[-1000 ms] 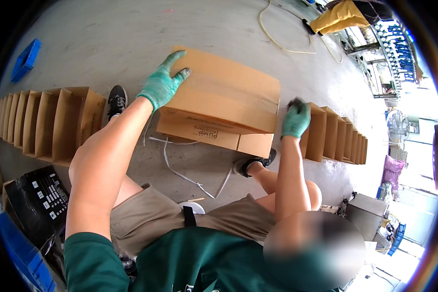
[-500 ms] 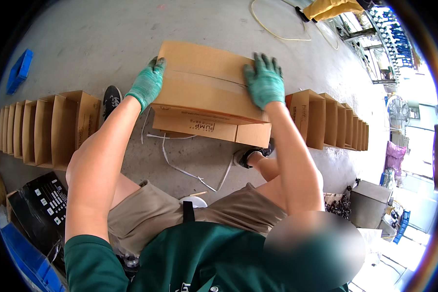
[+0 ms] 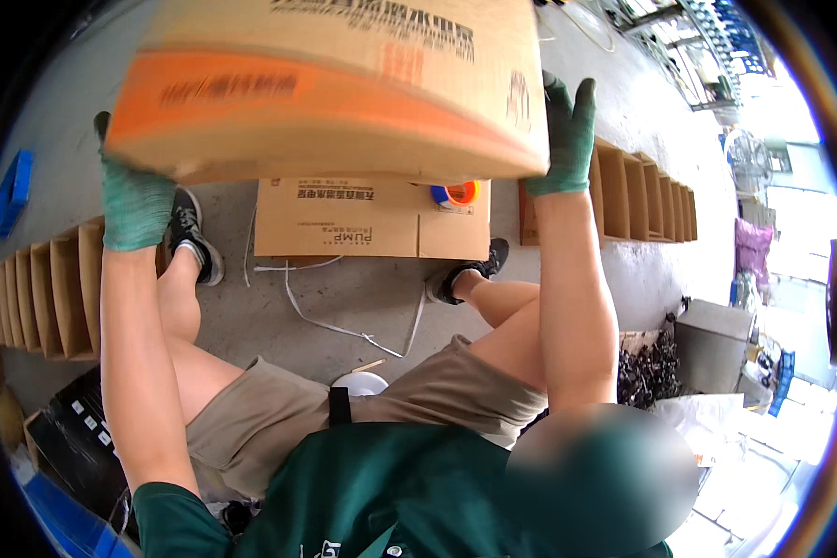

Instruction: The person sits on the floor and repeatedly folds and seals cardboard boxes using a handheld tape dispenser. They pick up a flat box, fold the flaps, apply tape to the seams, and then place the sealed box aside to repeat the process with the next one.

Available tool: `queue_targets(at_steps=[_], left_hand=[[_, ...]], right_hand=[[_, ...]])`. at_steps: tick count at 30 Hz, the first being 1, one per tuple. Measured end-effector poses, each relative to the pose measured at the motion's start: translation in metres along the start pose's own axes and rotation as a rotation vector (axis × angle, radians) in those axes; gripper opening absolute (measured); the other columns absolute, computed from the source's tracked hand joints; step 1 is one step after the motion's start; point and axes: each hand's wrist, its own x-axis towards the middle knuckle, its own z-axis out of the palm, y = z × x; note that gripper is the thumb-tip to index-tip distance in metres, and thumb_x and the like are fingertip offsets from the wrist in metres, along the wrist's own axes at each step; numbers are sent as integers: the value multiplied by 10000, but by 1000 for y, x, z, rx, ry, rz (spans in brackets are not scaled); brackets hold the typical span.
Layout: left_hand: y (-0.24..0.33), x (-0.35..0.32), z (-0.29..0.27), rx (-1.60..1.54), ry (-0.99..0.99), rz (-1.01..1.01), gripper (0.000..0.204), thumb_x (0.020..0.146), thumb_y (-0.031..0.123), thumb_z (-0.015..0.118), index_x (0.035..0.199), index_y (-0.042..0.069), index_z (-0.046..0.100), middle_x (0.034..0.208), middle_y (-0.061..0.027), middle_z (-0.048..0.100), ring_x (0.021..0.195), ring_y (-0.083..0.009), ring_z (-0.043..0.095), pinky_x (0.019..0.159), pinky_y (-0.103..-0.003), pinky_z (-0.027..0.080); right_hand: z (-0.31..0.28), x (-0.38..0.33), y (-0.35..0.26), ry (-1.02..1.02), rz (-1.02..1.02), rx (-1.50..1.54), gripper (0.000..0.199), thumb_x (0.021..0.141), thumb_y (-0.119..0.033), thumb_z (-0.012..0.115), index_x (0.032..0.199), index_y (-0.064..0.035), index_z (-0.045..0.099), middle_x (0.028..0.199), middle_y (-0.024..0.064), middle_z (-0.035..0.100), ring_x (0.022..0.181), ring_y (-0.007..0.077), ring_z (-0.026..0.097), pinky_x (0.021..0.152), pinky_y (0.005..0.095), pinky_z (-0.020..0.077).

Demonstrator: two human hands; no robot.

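Right now the person is sitting low and holding a large cardboard carton up close to the head camera, so that it is filling the top of the view. The left hand, in a green knit glove, is pressing flat against the carton's left end near its lower corner, fingers spread along the side and gripping the board. The right hand, gloved the same way, is bracing the opposite end, fingers pointing up and laid open against the cardboard, clamping rather than curling round anything. The carton is hanging in the air between the two palms, above the knees and well clear of the floor.

Beneath it, a second, flatter cardboard box is lying on the concrete floor between the person's black shoes, with a roll of tape resting on its far edge. A loose white strap is trailing across the floor, and rows of cardboard dividers are standing to either side.

Judging by how both arms are lifting it, the carton seems stiff and bulky but not very heavy; its smooth faces could slide, so squeezing at both ends near the bottom corners looks the surest hold.
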Motion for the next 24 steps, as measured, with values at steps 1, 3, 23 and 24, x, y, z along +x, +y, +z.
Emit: queue_targets(at_steps=[1, 3, 23, 24], left_hand=[[1, 6, 3, -196, -131, 33, 465, 1068, 325, 408, 1446, 55, 408, 1480, -110, 458, 1328, -221, 450, 1131, -368, 355], [-10, 13, 25, -7, -92, 78, 460, 1027, 357, 483, 1367, 47, 502, 1413, -106, 532, 1253, -222, 523, 1087, -386, 410], [-83, 69, 92, 1081, 386, 507, 444, 1008, 417, 522, 1277, 73, 596, 1312, -129, 623, 1240, -262, 571, 1039, -434, 454], [-83, 64, 93, 1083, 447, 465, 440, 1007, 417, 527, 1277, 76, 593, 1308, -121, 626, 1231, -255, 575, 1035, -428, 457]], right_hand=[[13, -7, -8, 187, 22, -149, 733, 969, -687, 382, 1212, -23, 575, 1262, 130, 612, 1178, 289, 565, 1022, 449, 455], [2, -14, -22, 142, 81, -186, 816, 948, -729, 369, 1352, -35, 520, 1357, 144, 570, 1229, 284, 546, 1032, 449, 449], [-254, -102, -103, 795, -96, -384, 328, 988, -196, 533, 1276, -39, 549, 1208, 147, 626, 1030, 306, 664, 757, 435, 618], [-266, -99, -93, 838, -114, -354, 345, 1007, -212, 516, 1307, -42, 523, 1248, 144, 608, 1066, 320, 653, 762, 442, 615]])
